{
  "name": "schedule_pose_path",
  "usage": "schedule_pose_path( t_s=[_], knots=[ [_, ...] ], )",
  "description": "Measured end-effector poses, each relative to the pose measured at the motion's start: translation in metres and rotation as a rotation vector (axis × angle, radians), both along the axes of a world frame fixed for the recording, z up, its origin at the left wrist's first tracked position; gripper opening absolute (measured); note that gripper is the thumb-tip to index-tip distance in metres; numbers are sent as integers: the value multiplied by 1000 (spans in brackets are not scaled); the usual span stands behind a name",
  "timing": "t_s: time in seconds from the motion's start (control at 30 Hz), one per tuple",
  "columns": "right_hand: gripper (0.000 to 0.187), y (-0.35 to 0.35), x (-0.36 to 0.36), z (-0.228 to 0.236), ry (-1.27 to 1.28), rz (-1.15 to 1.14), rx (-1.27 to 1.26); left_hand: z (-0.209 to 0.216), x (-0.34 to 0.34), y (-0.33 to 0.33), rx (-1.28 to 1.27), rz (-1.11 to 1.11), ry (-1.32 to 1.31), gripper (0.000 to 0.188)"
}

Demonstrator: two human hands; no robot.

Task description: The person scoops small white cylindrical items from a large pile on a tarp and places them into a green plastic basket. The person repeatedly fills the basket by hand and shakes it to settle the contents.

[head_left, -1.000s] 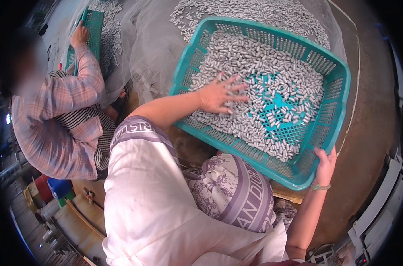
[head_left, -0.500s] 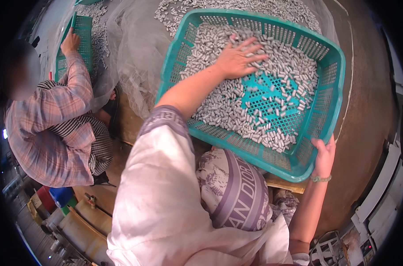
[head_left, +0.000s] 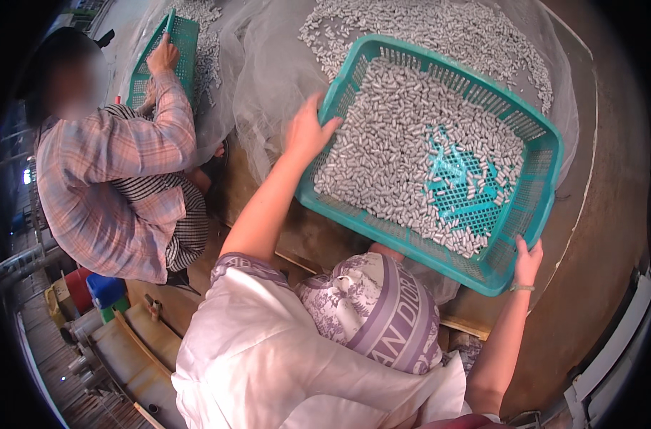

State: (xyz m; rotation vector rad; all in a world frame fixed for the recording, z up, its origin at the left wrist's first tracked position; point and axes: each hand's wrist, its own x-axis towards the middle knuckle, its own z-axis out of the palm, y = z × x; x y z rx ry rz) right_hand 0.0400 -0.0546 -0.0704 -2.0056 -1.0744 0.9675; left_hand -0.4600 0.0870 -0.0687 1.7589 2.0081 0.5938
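Observation:
A wide green plastic basket with lattice sides is in front of me, tilted a little. Small silver-grey cylindrical pieces cover most of its floor; toward the right, a patch of bare turquoise mesh shows through. My left hand holds the basket's left rim, its thumb lying over the edge; the fingers are slightly blurred. At the near right corner, my right hand grips the rim, with a bracelet on that wrist.
More grey pieces lie spread on a sheet beyond the basket, beside crumpled translucent netting. On the left a co-worker in a plaid shirt crouches, holding another green basket. Coloured containers stand at lower left.
My left hand has moved from among the pieces to the basket's left rim. The pieces are spread more toward the left, and the bare patch sits farther right. My right hand keeps its hold.

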Motion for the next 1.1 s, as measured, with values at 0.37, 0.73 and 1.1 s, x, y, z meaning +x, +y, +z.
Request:
schedule_pose_path(
  t_s=[0.37,0.73,1.1],
  knots=[
    [19,29,-12,21,-89,-48,276,6,7,-20,167,54,-359,34],
    [24,72,-41,21,-440,-82,334,81,-10,44,311,34,-177,34],
    [19,52,-31,91,-372,-185,558,82,19,4,449,119,-595,31]
  ],
)
